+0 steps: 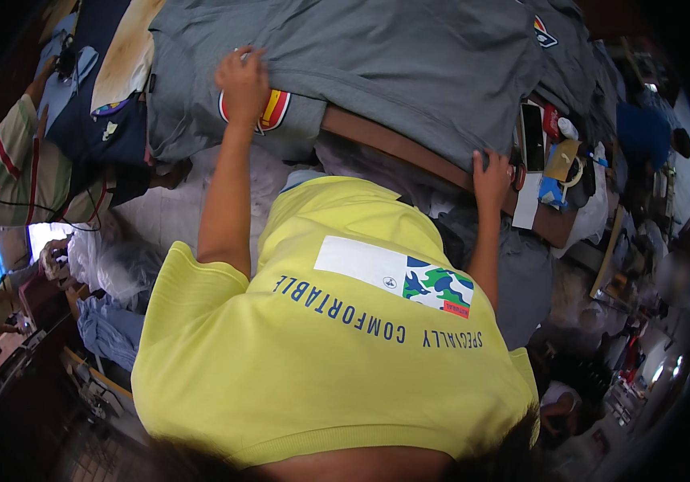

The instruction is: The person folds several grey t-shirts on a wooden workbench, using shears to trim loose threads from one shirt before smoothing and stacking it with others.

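Grey garment (409, 64) lies spread over the brown table edge (393, 145), reaching from one hand to the other. Left hand (242, 84) rests on its folded part, fingers curled over the cloth just above a shield-shaped patch (274, 111) in red, yellow and white. Right hand (492, 177) presses flat, fingers spread, on the garment's lower hem at the table edge. Another coloured patch (544, 32) sits near the garment's far corner. Beside the right hand stand a dark phone (533, 136) and small packets. Navy cloth (96, 120) lies to the left.
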The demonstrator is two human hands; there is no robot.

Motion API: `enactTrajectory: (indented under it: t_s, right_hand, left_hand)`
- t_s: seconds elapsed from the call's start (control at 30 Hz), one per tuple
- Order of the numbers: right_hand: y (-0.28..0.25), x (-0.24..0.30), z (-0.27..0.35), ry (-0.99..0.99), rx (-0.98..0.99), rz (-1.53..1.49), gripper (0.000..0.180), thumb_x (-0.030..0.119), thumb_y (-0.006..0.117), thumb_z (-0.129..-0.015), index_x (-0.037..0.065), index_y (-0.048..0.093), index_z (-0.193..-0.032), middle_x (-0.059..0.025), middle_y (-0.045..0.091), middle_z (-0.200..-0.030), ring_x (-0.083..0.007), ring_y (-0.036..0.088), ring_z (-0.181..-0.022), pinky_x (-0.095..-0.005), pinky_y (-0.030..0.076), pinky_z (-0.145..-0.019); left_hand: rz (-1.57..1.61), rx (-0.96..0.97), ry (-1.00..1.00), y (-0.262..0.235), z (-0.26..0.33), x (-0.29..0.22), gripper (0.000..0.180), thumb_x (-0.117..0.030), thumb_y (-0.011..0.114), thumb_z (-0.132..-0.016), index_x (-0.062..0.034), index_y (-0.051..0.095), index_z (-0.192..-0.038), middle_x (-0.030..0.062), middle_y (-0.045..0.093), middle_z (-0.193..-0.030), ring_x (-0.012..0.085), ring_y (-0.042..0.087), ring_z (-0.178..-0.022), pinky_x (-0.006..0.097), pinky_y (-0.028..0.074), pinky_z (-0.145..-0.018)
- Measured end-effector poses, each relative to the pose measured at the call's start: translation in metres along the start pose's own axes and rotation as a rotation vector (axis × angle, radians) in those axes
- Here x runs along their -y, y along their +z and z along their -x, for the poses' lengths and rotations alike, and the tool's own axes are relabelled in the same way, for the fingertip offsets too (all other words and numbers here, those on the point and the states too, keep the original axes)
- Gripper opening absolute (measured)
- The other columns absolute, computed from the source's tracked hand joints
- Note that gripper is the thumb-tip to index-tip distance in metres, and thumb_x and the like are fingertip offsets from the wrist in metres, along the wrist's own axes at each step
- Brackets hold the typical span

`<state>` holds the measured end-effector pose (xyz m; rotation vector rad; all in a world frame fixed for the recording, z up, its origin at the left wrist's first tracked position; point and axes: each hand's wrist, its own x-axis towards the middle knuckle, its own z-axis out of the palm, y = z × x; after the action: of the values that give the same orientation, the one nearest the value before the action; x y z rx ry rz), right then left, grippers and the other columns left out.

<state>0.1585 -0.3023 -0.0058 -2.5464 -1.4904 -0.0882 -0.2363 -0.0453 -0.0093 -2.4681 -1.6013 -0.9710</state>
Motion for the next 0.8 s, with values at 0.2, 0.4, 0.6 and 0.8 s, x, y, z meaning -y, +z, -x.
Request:
enactTrajectory:
  t_s: [0.2,0.4,0.6,0.8]
  right_hand:
    - [0.012,0.036,-0.036,-0.165,-0.013,-0.206,0.023,0.022,0.064,-0.075,0.011,0.060,-0.095,-0.0070,0.056,-0.100,-0.0300,0.051,-0.096,-0.0432,0.040,-0.080]
    - [-0.012,0.040,-0.035,-0.253,-0.091,-0.313,0.010,0.014,0.067,-0.071,0.008,0.062,-0.077,-0.0045,0.061,-0.081,-0.0239,0.056,-0.084,-0.0379,0.042,-0.075]
    - [-0.068,0.041,-0.001,-0.314,0.866,-0.805,0.013,0.007,0.064,-0.067,0.003,0.064,-0.079,-0.0079,0.064,-0.073,-0.0166,0.060,-0.068,-0.0287,0.045,-0.065]
    - [-0.040,0.038,0.011,-0.341,0.912,-0.301,0.016,0.013,0.064,-0.068,0.007,0.065,-0.082,-0.0122,0.065,-0.081,-0.0275,0.061,-0.078,-0.0353,0.046,-0.067]
  left_hand:
    - [0.212,0.310,0.382,0.044,0.001,-0.113,0.025,-0.017,0.063,-0.075,-0.0135,0.060,-0.099,0.0052,0.054,-0.102,0.0245,0.050,-0.098,0.039,0.038,-0.079]
    - [0.244,0.503,0.382,0.045,0.005,-0.138,0.028,-0.025,0.062,-0.077,-0.0142,0.060,-0.102,0.0049,0.054,-0.101,0.0243,0.049,-0.097,0.039,0.037,-0.080]
    - [0.435,0.468,0.412,0.041,0.000,-0.153,0.033,-0.032,0.060,-0.079,-0.0139,0.057,-0.106,0.0062,0.053,-0.106,0.0255,0.048,-0.100,0.039,0.038,-0.082]
    - [0.212,0.694,0.719,0.040,0.016,-0.180,0.035,-0.034,0.062,-0.076,-0.0105,0.054,-0.100,0.0084,0.054,-0.106,0.0270,0.050,-0.102,0.038,0.040,-0.080]
